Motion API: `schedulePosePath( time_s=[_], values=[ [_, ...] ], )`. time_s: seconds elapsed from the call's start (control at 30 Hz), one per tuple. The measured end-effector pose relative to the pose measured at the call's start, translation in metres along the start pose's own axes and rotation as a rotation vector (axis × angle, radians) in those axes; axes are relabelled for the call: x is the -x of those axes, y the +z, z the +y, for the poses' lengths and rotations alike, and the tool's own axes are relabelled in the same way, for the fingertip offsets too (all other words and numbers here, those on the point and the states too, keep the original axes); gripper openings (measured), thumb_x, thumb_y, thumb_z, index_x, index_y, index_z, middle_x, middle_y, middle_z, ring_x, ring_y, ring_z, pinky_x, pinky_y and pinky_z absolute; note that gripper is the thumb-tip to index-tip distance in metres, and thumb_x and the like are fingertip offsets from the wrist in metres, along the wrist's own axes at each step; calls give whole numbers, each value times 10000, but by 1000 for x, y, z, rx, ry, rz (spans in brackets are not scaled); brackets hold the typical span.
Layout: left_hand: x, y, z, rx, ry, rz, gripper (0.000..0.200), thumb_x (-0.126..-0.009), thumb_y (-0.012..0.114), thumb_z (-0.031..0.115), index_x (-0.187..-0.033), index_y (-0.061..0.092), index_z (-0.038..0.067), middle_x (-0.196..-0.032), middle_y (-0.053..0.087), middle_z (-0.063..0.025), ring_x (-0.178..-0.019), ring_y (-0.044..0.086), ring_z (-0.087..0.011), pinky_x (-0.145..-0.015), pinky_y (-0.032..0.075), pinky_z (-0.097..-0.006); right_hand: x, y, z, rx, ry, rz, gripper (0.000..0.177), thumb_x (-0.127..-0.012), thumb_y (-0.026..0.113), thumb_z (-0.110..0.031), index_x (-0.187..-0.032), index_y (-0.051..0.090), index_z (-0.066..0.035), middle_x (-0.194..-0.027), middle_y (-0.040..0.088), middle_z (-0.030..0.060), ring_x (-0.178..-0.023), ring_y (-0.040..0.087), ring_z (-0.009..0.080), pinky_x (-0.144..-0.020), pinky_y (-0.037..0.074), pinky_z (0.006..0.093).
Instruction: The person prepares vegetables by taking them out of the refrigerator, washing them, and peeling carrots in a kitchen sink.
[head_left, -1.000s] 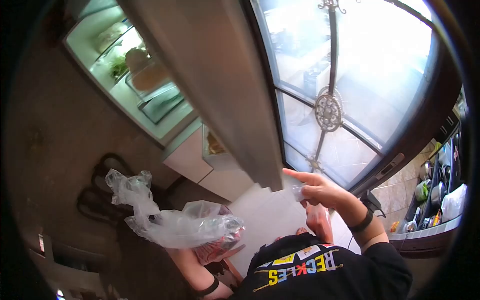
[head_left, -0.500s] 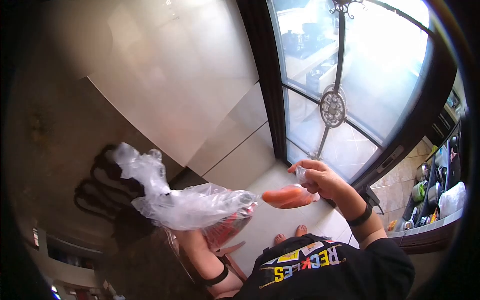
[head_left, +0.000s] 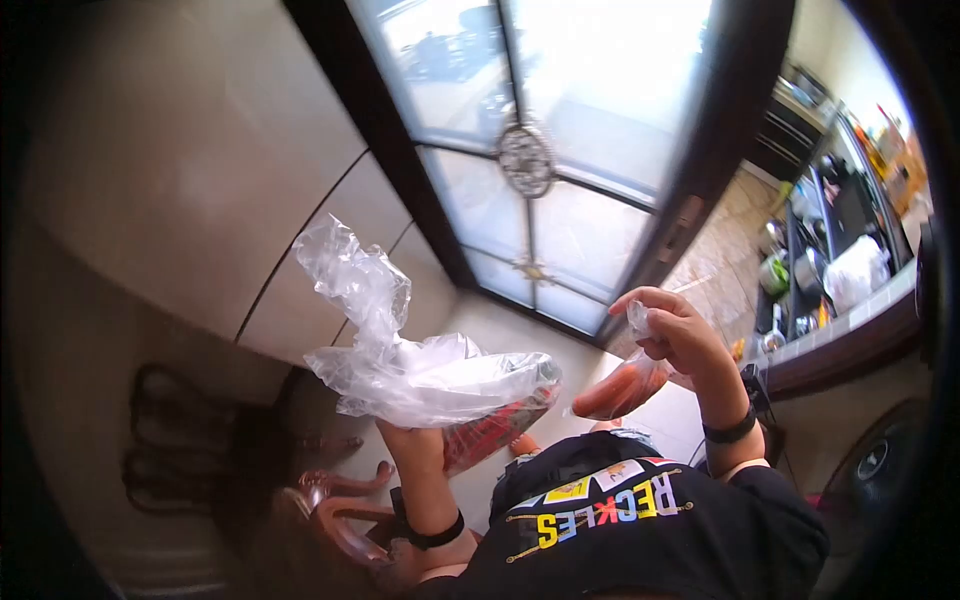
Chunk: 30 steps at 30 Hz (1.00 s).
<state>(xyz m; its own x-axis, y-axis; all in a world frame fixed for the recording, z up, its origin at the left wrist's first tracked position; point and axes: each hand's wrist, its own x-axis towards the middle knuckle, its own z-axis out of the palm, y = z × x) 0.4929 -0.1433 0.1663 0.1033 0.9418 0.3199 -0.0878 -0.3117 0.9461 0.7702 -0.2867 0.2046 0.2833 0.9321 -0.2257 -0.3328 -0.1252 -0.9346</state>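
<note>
On the front of your black short-sleeved shirt [head_left: 740, 540], coloured capital letters appear to read "RECKLES", beside small printed pictures. The red-and-pale packet [head_left: 495, 435] inside the big, crumpled clear plastic bag [head_left: 440, 375] carries print that is too blurred to read. The round emblem on the dark disc-shaped object [head_left: 870, 462] at far right is too small to make out.

Your left hand [head_left: 410, 438] is under the big bag, which rests over it; how the fingers sit, you cannot tell. Your right hand [head_left: 675, 335] pinches the gathered neck of a small clear plastic bag between thumb and bent fingers. Long orange pieces of food [head_left: 625, 388] hang in it, below the hand and near your shirt.

A narrow gap separates the two bags, with pale floor tiles [head_left: 480, 315] beyond. The dark-framed frosted-glass door [head_left: 600, 235] edges that floor ahead, the large smooth beige panels [head_left: 200, 150] stand at left, and the tile-edged counter [head_left: 850, 335] curves along the right.
</note>
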Motion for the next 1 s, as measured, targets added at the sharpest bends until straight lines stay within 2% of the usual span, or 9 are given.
schedulePosePath(
  time_s=[0.17,0.2,0.33,0.47,0.57,0.63,0.67,0.73,1.0],
  values=[
    [38,97,16,-229,57,-246,509,-767,612,123,-1208,420,-44,-1165,511,-192,-1083,499,-293,-951,362,-369,71,-88,-13,-72,-97,145,343,-759,442,-99,-1051,562,33,-585,400,-50,-447,295,17,-395,203,169],
    [46,115,26,-239,46,-349,530,-771,629,158,-1212,415,-43,-1160,516,-182,-1062,512,-286,-933,382,-379,88,-103,-20,-77,-124,119,306,-784,430,-79,-1043,575,-5,-636,448,-57,-507,371,11,-454,289,154],
    [94,212,28,122,-58,-481,472,-811,610,128,-1217,424,-24,-1190,495,-147,-1062,505,-236,-904,424,-358,131,-180,-23,-135,-187,146,282,-831,421,-82,-1065,563,-16,-689,495,-38,-569,436,1,-505,366,157],
    [125,304,40,59,-9,-563,437,-783,619,88,-1177,464,-21,-1145,522,-134,-1025,520,-205,-888,423,-338,161,-236,-35,-169,-268,252,251,-856,400,-59,-1044,560,-12,-696,484,-28,-547,426,12,-483,356,163],
    [156,378,54,186,101,-638,361,-772,589,16,-1121,509,-31,-1074,566,-112,-977,538,-174,-867,429,-317,189,-276,-57,-260,-236,373,252,-853,406,-57,-1046,563,-17,-708,487,-22,-541,401,19,-474,330,158],
    [168,420,43,348,-66,-712,247,-753,561,-41,-999,583,-38,-939,615,-69,-884,563,-143,-809,448,-291,191,-314,-55,-188,-300,446,262,-842,407,-60,-1048,565,-23,-761,520,-12,-562,384,16,-476,315,152],
    [167,438,35,299,-13,-755,151,-745,550,-67,-872,624,-37,-818,628,-30,-801,568,-109,-736,463,-264,193,-333,-56,-165,-351,472,268,-836,406,-59,-1049,566,-24,-794,534,-9,-576,388,12,-478,316,154],
    [166,474,30,295,-85,-822,144,-741,545,-78,-849,629,-36,-798,626,-20,-785,566,-98,-715,462,-254,196,-361,-59,-142,-408,544,277,-823,406,-55,-1046,567,-25,-880,559,-5,-595,391,6,-484,318,155],
    [152,630,-15,355,-298,-935,174,-723,552,-96,-866,628,-33,-796,626,-6,-749,563,-89,-677,460,-235,165,-488,-81,-271,-395,714,274,-812,390,-32,-1012,578,-28,-653,449,-39,-507,335,7,-418,231,152]
  ],
)
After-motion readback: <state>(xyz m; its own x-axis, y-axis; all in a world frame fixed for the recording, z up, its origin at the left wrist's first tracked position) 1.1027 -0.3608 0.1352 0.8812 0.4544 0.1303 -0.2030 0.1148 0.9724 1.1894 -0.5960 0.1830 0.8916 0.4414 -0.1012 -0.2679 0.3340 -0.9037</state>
